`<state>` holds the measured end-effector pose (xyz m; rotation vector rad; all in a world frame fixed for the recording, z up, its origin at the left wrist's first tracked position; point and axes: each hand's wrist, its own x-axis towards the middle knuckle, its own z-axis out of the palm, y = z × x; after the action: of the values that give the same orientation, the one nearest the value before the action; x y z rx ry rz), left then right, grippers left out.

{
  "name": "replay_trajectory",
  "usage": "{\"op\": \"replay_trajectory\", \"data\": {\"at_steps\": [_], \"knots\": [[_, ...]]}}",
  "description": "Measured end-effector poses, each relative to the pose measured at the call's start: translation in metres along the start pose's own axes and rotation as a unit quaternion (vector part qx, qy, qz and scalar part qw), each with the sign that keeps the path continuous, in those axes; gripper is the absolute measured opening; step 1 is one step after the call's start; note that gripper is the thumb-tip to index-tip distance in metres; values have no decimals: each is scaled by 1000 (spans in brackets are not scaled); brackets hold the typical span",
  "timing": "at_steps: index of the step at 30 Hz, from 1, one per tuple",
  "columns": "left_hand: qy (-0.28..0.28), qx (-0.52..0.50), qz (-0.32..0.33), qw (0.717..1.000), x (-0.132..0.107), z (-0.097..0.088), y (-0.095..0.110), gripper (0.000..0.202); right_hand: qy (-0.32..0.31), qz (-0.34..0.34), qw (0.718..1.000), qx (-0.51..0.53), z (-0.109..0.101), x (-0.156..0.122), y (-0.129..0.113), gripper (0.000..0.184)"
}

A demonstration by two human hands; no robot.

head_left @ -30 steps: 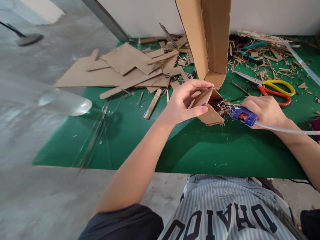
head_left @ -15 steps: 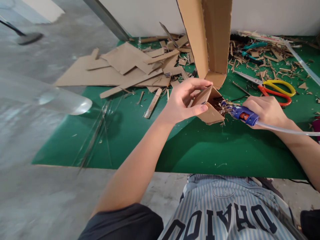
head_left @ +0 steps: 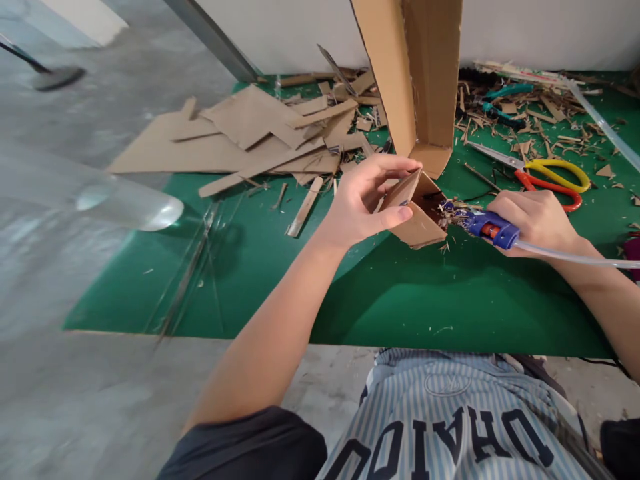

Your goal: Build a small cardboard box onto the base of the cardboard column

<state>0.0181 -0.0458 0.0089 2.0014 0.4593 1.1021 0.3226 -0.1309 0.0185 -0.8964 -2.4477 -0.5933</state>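
Observation:
My left hand [head_left: 373, 197] grips a folded cardboard piece [head_left: 417, 225], thumb on the near face and fingers behind its upper edge. The piece is open toward the right, like a small box. My right hand [head_left: 533, 217] is closed around a blue hot glue gun [head_left: 493, 227] with a clear glue stick [head_left: 575, 255] trailing from its back. Cardboard shavings cling around the gun's front end, which reaches to the opening of the piece; the nozzle tip is hidden. Just behind stands a tall cardboard column [head_left: 433, 73].
Scissors [head_left: 547, 175] with red and yellow handles lie beyond my right hand. Teal-handled pliers [head_left: 505, 107] sit among scraps at the back right. Cardboard sheets and strips [head_left: 250, 133] pile up at the back left of the green tabletop [head_left: 270, 287]. A blurred transparent tube [head_left: 130, 200] juts in at left.
The glue gun has shifted very slightly to the right, and the cardboard piece has moved a touch left. Both hands keep their grip.

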Motion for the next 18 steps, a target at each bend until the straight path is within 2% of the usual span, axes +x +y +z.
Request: {"op": "replay_trajectory", "data": {"at_steps": [6, 9, 11, 15, 18], "knots": [[6, -27, -18, 999, 2, 2, 5, 54, 35, 12, 998, 43, -2, 2, -1, 8], [25, -63, -33, 997, 4, 4, 8, 44, 40, 20, 995, 90, -2, 3, -6, 15], [31, -83, -41, 995, 4, 5, 11, 39, 39, 57, 987, 147, -2, 4, -11, 20], [21, -101, -59, 993, 3, 6, 15, 36, 17, 190, 936, 296, -3, 8, -18, 26], [5, -75, -68, 995, 3, 5, 17, 38, -20, 235, 903, 360, -3, 11, -17, 33]]}}
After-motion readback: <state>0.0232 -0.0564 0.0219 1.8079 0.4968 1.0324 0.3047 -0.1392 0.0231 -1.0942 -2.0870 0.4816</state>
